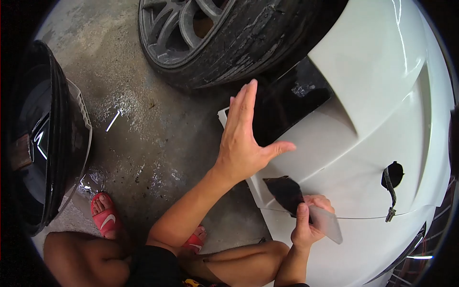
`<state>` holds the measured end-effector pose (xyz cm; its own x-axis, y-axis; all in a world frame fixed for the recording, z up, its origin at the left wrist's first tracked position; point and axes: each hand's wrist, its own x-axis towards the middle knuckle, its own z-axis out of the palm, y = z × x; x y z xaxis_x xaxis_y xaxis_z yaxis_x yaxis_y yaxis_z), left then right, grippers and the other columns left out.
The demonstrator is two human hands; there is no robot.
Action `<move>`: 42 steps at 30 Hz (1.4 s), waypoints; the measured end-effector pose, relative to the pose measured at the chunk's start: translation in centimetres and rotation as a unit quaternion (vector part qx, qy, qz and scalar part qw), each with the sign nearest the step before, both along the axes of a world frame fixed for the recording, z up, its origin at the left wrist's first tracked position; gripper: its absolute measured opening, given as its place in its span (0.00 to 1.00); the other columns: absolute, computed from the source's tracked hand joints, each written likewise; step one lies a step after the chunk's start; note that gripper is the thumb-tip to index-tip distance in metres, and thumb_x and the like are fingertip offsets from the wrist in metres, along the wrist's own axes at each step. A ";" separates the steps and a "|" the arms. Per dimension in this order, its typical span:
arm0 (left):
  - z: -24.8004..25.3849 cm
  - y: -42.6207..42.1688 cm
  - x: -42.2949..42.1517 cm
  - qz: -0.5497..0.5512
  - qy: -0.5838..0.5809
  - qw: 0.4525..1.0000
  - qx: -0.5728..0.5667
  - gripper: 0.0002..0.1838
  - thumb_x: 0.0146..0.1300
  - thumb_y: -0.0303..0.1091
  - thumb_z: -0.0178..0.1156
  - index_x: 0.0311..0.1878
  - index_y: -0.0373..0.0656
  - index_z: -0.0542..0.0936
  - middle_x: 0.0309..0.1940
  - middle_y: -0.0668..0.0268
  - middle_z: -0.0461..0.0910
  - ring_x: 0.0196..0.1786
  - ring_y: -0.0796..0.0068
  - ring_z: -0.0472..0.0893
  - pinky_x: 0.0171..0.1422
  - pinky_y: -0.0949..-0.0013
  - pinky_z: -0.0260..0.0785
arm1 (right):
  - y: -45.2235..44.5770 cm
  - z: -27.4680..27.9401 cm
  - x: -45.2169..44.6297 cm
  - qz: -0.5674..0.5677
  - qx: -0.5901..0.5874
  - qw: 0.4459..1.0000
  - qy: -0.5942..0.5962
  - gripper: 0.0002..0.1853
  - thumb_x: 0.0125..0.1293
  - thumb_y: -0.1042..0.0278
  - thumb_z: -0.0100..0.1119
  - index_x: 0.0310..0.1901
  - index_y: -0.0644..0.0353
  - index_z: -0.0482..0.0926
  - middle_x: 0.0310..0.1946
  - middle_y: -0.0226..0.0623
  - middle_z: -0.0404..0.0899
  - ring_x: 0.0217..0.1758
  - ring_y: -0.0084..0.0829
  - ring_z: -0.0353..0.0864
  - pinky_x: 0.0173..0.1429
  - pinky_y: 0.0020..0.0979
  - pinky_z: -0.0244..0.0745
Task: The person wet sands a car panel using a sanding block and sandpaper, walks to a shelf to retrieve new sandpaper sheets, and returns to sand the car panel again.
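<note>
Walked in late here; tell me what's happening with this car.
A person is crouched beside a white car body. Their right hand grips a dark, bent sheet together with a flat translucent piece. The left hand is raised and open, thumb held apart, holding nothing. A short cable hangs from a round hole in the bodywork, and a black tub stands on the wet floor.

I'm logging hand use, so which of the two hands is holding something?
The right hand, gripping a dark sheet and a translucent piece. The left hand, nearer the tire, is spread, with nothing visible in it.
</note>
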<state>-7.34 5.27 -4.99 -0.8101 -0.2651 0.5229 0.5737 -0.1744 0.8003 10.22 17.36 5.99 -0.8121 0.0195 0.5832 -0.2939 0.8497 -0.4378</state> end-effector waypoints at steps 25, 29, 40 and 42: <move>2.8 -0.3 -1.0 -0.040 -0.038 0.996 0.073 0.60 0.45 0.52 0.84 0.76 0.31 0.65 0.69 0.46 0.71 0.71 0.45 0.73 0.81 0.35 0.54 | 0.3 -0.7 -2.0 0.023 0.224 0.974 -0.020 0.23 0.49 0.84 0.76 0.48 0.61 0.81 0.29 0.35 0.86 0.31 0.37 0.85 0.44 0.37 0.85; 3.0 -0.4 -0.8 -0.044 -0.048 0.995 0.071 0.60 0.44 0.52 0.84 0.77 0.33 0.64 0.67 0.48 0.72 0.70 0.46 0.73 0.80 0.35 0.54 | 0.4 -0.8 -2.0 0.029 0.226 0.974 -0.016 0.23 0.49 0.83 0.76 0.48 0.61 0.80 0.29 0.35 0.86 0.31 0.37 0.85 0.43 0.37 0.85; 3.3 0.0 -0.7 -0.032 -0.063 0.995 0.067 0.59 0.45 0.51 0.84 0.77 0.35 0.64 0.68 0.50 0.72 0.70 0.46 0.72 0.80 0.36 0.55 | 0.5 -0.9 -1.8 0.038 0.229 0.972 -0.025 0.25 0.50 0.83 0.76 0.50 0.61 0.80 0.29 0.36 0.86 0.31 0.37 0.85 0.42 0.37 0.85; 3.3 0.0 -0.7 -0.029 -0.063 0.996 0.060 0.58 0.46 0.49 0.84 0.77 0.35 0.64 0.68 0.49 0.72 0.70 0.46 0.72 0.80 0.36 0.55 | 0.4 -0.9 -1.9 0.038 0.227 0.973 -0.026 0.24 0.50 0.83 0.76 0.50 0.61 0.80 0.28 0.36 0.86 0.31 0.37 0.85 0.42 0.37 0.85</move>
<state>-8.04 5.24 -1.71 -0.8834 -0.2703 0.3829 0.4555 -0.3028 0.8372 8.31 17.75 5.10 -0.8295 -0.2909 0.4767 -0.3505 0.9357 -0.0390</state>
